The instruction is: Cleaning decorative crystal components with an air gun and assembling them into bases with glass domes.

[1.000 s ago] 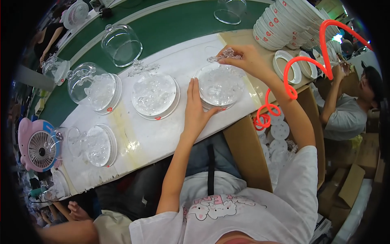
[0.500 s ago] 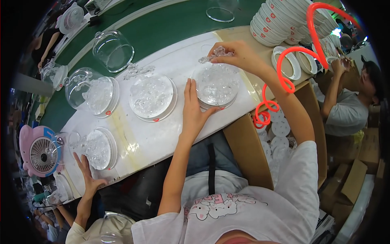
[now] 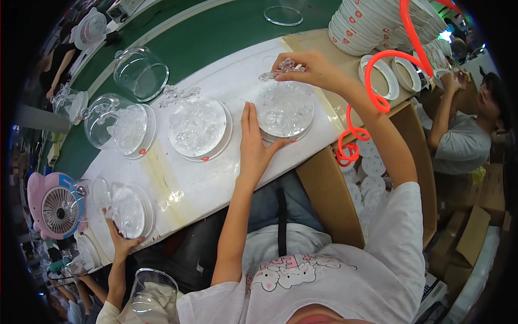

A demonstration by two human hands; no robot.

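The right hand [image 3: 313,70] has its fingers clamped on a clear cluster [image 3: 283,69], held at the far edge of a round white dish [image 3: 286,110] covered with clear, faceted pieces. This dish sits on the white counter [image 3: 197,178] before the person. The left hand [image 3: 254,148] rests against the dish's left side, its fingers side by side and stretched out, the thumb spread apart toward the near edge. To the left lies a second dish [image 3: 198,127] of similar pieces, with a loose clear spray [image 3: 179,95] just beyond it. Farther left, a co-worker's hand [image 3: 121,240] is at another filled dish [image 3: 128,211]. A red coiled hose [image 3: 377,101] hangs in front of the right forearm, above an open carton [image 3: 332,189].
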